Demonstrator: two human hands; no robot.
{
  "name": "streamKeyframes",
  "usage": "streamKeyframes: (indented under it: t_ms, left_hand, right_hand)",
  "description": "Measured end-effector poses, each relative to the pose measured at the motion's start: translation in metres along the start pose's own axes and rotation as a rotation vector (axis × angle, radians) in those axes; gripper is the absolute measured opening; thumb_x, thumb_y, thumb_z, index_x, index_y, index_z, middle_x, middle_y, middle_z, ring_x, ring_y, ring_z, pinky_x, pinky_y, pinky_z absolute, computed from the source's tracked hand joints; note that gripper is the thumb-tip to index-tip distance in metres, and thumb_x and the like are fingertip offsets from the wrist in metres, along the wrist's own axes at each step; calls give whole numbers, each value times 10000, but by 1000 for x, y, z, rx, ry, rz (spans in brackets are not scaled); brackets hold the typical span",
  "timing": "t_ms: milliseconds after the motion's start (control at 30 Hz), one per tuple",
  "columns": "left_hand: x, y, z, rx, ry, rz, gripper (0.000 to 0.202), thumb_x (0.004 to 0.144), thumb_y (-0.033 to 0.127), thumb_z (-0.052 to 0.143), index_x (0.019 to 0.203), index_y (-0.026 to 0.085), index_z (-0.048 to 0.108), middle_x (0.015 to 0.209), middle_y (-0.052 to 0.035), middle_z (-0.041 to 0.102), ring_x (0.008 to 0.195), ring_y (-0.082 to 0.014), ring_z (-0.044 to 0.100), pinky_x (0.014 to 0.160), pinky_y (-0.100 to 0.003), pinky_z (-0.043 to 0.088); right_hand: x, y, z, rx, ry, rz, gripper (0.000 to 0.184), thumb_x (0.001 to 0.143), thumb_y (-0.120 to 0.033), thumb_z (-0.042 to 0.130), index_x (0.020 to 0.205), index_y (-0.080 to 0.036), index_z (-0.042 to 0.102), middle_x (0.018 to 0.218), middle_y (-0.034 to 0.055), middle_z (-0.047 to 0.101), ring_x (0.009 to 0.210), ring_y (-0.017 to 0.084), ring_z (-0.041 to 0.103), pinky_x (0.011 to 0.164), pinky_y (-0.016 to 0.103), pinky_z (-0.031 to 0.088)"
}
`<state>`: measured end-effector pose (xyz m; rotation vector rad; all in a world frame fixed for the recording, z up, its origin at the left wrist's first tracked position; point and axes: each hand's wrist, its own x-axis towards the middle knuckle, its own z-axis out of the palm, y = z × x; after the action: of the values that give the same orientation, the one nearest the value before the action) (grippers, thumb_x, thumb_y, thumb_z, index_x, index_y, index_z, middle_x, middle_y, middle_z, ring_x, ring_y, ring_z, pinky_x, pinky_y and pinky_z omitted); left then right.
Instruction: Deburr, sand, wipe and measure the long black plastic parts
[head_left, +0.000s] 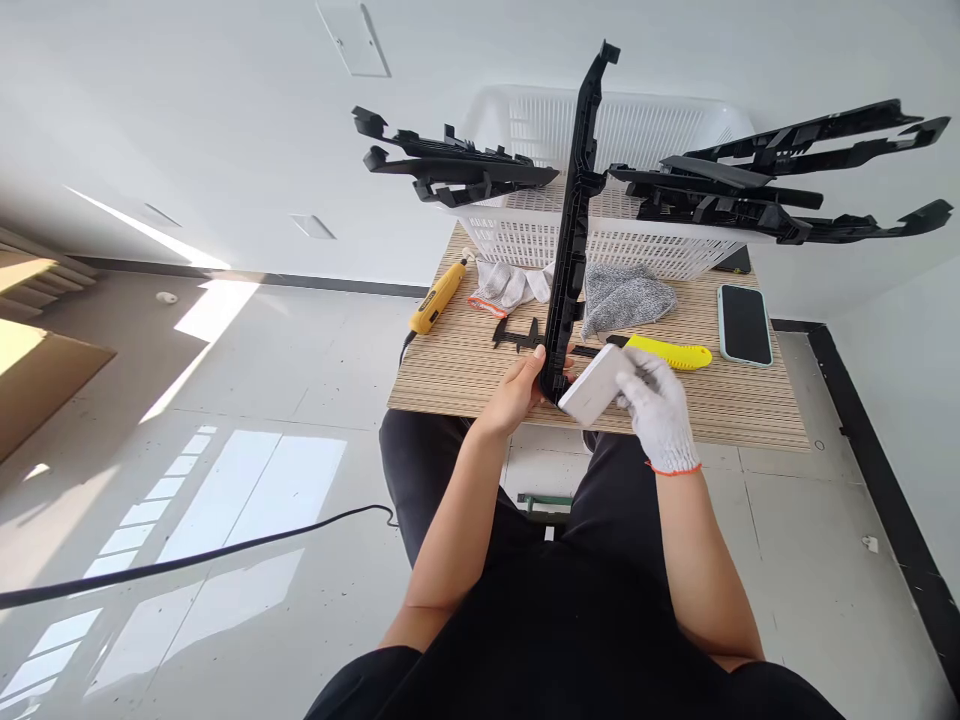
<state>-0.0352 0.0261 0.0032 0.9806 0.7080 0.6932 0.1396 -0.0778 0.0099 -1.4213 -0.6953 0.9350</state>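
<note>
A long black plastic trim piece (574, 240) stands nearly upright over the front of the table, its lower end in my bare left hand (520, 390). The fingers of that hand are wrapped round it. My right hand (660, 405), in a white knit glove with an orange hem, grips a flat white rectangular block (598, 385) with rounded corners. One corner of the block is at the trim's lower end; whether they touch I cannot tell. Behind the trim lies a dark caliper (519, 335), partly hidden. A yellow utility knife (667, 352) rests just beyond my right hand.
A white plastic basket (525, 240) at the back holds several black trim pieces (780, 215) jutting out both sides. On the wood-grain table (457, 390) are a corded yellow tool (439, 298), a white glove (506, 288), a grey cloth (626, 298) and a phone (744, 325).
</note>
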Motion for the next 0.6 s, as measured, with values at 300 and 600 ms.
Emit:
streamKeyframes:
  t_ms: [300,600]
  left_hand:
    - [-1,3,1,-78,13,-25,587,894,612,606,1228,144,723,1080,-104,758,915,-237,712,754,-317,556]
    - [-5,4,-3,-46,8,-11,609,863,611,652,1230,129,714,1076,-110,758,885,-221,702,633,-268,523]
  right_hand:
    - [1,0,-2,32,-23,-20,401,792,-406,780,1157,-272,679,1155,36,692,993,196,648,785,327,582]
    - [0,1,4,-20,-98,-8,410,756,-398,818,1127,-276,694,1090,29,704,873,170,641,697,296,563]
